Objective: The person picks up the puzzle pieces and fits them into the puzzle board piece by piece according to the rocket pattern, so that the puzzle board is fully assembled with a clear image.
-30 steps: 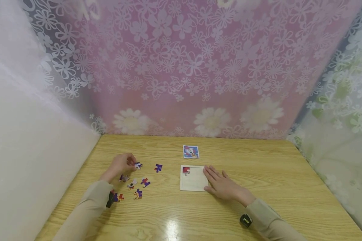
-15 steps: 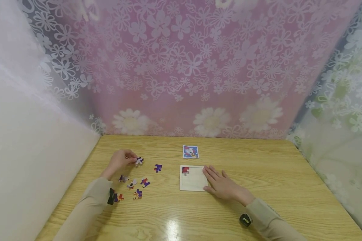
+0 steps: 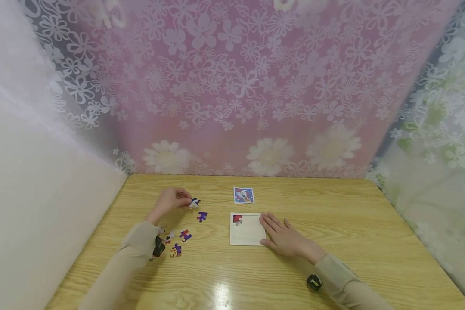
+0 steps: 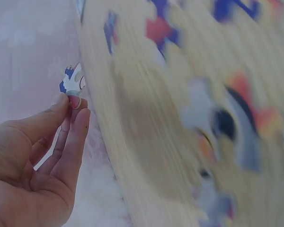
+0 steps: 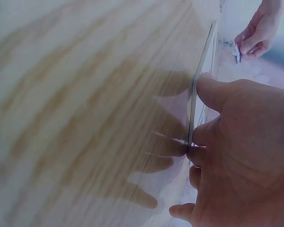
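Observation:
Between thumb and fingertips, my left hand [image 3: 172,201] pinches a blue and white puzzle piece [image 3: 194,203], lifted off the table; the left wrist view shows this puzzle piece [image 4: 73,85] with a bit of red at its lower end. My right hand [image 3: 288,237] rests with straight fingers on the right edge of a white puzzle board [image 3: 249,232]. One red piece [image 3: 237,219] sits in the board's upper left corner. A purple piece [image 3: 202,216] lies on the table just below the left hand.
Several loose pieces lie near the left forearm, among them a red and purple piece [image 3: 185,235] and a purple and yellow one [image 3: 176,250]; the sleeve and wrist strap partly hide others. A small picture card [image 3: 243,195] lies behind the board on the wooden table [image 3: 294,193].
My left hand has moved right and slightly away from me, carrying the pinched puzzle piece off the pile toward the board. The right hand stays on the board's edge.

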Motion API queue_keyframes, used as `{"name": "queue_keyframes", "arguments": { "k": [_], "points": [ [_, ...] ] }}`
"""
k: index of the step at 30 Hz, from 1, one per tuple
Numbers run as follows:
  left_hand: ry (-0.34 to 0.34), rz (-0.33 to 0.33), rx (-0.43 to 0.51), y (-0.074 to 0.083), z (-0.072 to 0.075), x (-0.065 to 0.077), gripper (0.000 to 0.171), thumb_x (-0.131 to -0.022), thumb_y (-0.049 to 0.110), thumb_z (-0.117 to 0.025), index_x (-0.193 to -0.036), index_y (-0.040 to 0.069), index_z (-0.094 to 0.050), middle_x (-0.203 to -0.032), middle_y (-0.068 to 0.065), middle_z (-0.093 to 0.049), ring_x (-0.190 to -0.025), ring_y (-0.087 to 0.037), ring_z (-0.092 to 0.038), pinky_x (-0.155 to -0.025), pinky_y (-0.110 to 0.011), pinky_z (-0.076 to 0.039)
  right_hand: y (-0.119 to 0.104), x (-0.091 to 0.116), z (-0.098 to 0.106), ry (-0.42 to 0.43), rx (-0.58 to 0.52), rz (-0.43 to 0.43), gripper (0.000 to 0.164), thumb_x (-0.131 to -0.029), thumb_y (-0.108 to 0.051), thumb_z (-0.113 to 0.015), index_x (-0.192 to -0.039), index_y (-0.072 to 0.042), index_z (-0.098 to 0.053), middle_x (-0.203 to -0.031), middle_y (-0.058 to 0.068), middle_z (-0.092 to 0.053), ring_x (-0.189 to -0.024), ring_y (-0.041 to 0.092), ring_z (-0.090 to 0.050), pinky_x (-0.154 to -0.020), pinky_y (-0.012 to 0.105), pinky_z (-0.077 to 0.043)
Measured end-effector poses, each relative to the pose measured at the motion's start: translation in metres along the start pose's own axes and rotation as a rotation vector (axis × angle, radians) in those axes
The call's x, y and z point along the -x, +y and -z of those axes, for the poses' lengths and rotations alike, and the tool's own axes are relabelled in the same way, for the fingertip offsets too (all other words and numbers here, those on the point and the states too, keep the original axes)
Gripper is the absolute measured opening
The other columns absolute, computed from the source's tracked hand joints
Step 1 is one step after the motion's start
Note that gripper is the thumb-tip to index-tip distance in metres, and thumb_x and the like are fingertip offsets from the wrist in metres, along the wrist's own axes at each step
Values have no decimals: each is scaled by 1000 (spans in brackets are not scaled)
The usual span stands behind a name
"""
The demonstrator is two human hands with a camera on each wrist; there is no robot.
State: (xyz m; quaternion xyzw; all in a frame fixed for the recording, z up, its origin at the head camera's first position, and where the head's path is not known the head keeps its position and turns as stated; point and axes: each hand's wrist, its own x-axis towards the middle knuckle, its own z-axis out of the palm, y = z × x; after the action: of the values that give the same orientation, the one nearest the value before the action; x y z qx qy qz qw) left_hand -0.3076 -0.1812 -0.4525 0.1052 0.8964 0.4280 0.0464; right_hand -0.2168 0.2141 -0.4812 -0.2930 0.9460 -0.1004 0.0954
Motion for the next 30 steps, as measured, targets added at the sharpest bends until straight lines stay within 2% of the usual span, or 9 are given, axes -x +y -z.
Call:
{"name": "queue_keyframes", "arguments": {
  "k": [6, 13, 17, 25, 30],
  "points": [
    [-36, -12, 22, 15, -16, -13, 10, -97, 10, -70, -101, 2, -74, -93, -10, -74, -91, -36, -72, -80, -44, -61, 1, -2, -1, -8, 0, -9, 70, -108, -38, -48, -158, 4, -24, -166, 22, -19, -154, 40, -15, -113, 75, -19],
    [-63, -46, 77, 44, -35, -20, 10, -96, 7, -69, -101, -2, -73, -93, -14, -74, -93, -41, -71, -82, -47, -60, 2, -3, -2, -12, 5, -10, 70, -108, -39, -47, -158, 4, -24, -166, 21, -19, -154, 39, -15, -113, 75, -18],
    [-76, -69, 77, 56, -47, -25, 11, -95, 6, -70, -101, -2, -73, -92, -14, -73, -91, -37, -72, -82, -47, -60, 2, -3, -1, -17, -1, -12, 70, -108, -39, -47, -158, 4, -24, -166, 21, -18, -154, 40, -15, -113, 75, -18],
    [-115, -137, 72, 73, -74, -33, 12, -95, 6, -71, -102, -2, -75, -90, -12, -75, -82, -30, -73, -79, -46, -61, 5, -4, -5, -23, 8, -17, 71, -108, -42, -46, -159, 2, -23, -167, 20, -17, -154, 38, -13, -113, 74, -18],
    [-150, -166, 73, 83, -89, -35, 12, -94, 6, -72, -102, -2, -76, -90, -12, -75, -82, -30, -73, -77, -46, -61, 6, -5, -5, -25, 7, -21, 71, -108, -42, -46, -159, 1, -22, -167, 19, -17, -155, 38, -13, -114, 74, -17]
  ]
}}
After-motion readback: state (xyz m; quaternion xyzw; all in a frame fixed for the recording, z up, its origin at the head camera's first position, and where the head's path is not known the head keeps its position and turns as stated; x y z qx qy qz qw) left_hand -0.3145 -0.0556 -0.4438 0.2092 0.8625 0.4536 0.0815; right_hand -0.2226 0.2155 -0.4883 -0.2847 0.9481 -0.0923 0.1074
